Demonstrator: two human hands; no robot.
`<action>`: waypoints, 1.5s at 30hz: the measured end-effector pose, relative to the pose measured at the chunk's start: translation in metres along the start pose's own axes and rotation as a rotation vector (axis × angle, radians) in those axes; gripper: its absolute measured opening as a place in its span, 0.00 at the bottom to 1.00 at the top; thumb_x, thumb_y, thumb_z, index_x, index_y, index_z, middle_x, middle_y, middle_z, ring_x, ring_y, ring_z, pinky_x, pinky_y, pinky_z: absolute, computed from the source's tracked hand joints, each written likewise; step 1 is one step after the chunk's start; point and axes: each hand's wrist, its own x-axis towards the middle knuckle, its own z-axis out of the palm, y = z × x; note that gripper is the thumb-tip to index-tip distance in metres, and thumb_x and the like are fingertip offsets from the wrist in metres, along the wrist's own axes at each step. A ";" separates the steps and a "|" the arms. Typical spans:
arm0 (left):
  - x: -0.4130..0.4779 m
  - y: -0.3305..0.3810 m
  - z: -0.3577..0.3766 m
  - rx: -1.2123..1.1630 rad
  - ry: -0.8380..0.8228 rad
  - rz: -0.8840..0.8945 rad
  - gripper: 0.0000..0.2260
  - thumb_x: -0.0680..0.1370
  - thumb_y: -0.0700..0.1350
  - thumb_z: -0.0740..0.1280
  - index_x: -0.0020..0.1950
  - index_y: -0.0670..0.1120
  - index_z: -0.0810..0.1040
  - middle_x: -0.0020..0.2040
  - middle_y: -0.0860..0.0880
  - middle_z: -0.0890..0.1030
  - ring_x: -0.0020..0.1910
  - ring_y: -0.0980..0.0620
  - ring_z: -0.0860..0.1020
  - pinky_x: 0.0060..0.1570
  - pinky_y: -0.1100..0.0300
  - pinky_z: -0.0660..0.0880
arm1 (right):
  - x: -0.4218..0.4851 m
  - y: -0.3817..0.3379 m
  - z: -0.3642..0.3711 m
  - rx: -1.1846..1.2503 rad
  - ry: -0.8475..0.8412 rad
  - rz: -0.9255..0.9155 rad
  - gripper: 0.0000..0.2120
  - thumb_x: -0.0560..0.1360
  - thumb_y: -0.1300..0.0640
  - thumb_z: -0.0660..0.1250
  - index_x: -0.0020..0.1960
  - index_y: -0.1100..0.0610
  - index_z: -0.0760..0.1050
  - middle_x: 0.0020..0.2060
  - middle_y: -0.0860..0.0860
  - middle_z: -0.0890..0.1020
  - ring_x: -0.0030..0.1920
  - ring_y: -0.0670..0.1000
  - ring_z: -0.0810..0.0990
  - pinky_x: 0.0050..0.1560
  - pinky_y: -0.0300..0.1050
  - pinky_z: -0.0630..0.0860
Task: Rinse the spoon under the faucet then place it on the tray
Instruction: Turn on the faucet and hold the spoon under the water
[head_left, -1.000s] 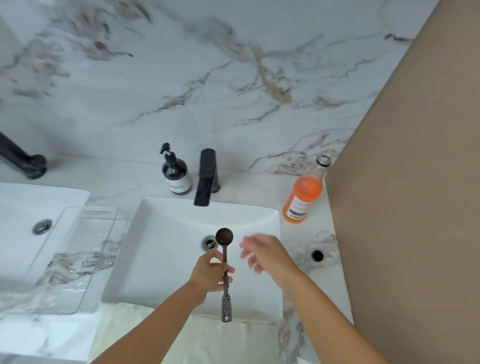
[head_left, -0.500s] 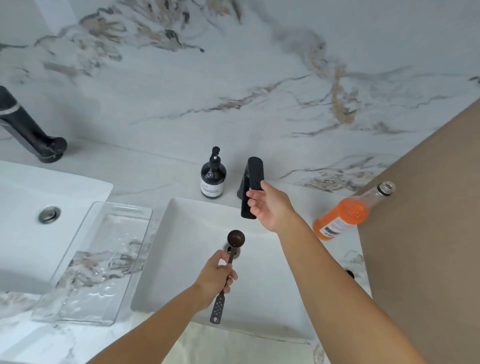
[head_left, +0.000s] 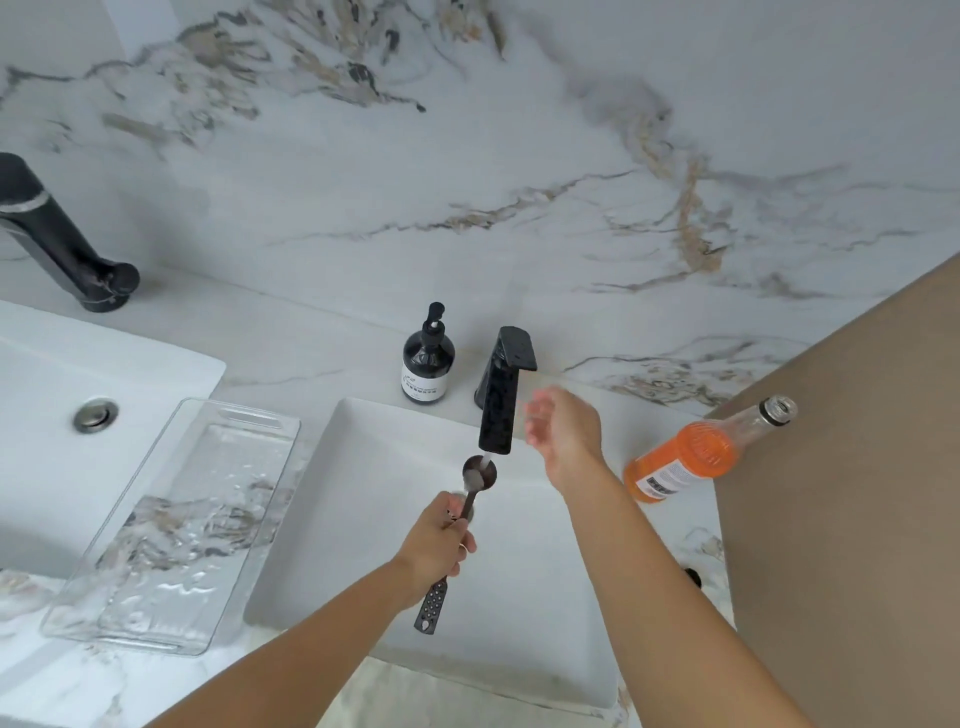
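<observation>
Spoon (head_left: 470, 512) first: its dark round bowl sits directly under the spout of the black faucet (head_left: 500, 400), with a thin stream of water falling into it, over the white sink (head_left: 363, 519). The left hand (head_left: 434, 545) has its grip closed around the middle of the handle, fingers wrapped tight, so the perforated handle end sticks out below the fist, toward the near rim of the sink. The right hand (head_left: 563, 436) hovers just beside the faucet, on the side away from the soap bottle (head_left: 428, 364); it is blurred, its grip looks loosely open, and it holds nothing.

By my reading the rinse itself is the step in hand, since water is running and meeting the bowl. Next comes moving the spoon to the clear tray (head_left: 171, 525), which lies on the table just beside the sink, on the side opposite the orange bottle (head_left: 691, 457). That move calls for lifting the spoon clear of the sink rim, carrying it level so it does not drip widely, and setting it flat inside the tray's raised edge. Whether the faucet must be shut off first, likely with the free right hand, is a fair guess only.
</observation>
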 end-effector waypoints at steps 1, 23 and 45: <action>0.000 -0.001 0.001 -0.003 0.001 -0.003 0.07 0.82 0.34 0.53 0.48 0.45 0.64 0.34 0.45 0.75 0.27 0.52 0.65 0.26 0.63 0.63 | 0.003 0.015 -0.005 -0.116 0.043 0.000 0.06 0.77 0.63 0.61 0.50 0.60 0.77 0.38 0.57 0.81 0.28 0.51 0.73 0.27 0.42 0.70; 0.012 0.018 0.006 -0.169 0.040 -0.082 0.13 0.74 0.30 0.50 0.43 0.43 0.70 0.34 0.46 0.75 0.27 0.52 0.63 0.24 0.62 0.58 | 0.006 0.056 -0.002 -0.585 -0.440 0.070 0.05 0.76 0.71 0.66 0.49 0.73 0.79 0.48 0.64 0.82 0.47 0.64 0.84 0.60 0.62 0.80; 0.048 0.037 0.016 0.180 -0.006 -0.223 0.17 0.81 0.52 0.53 0.35 0.44 0.64 0.27 0.51 0.60 0.20 0.54 0.56 0.24 0.65 0.51 | -0.001 0.058 -0.020 -0.511 -0.326 -0.049 0.12 0.77 0.66 0.67 0.60 0.66 0.80 0.53 0.64 0.85 0.40 0.57 0.84 0.52 0.52 0.83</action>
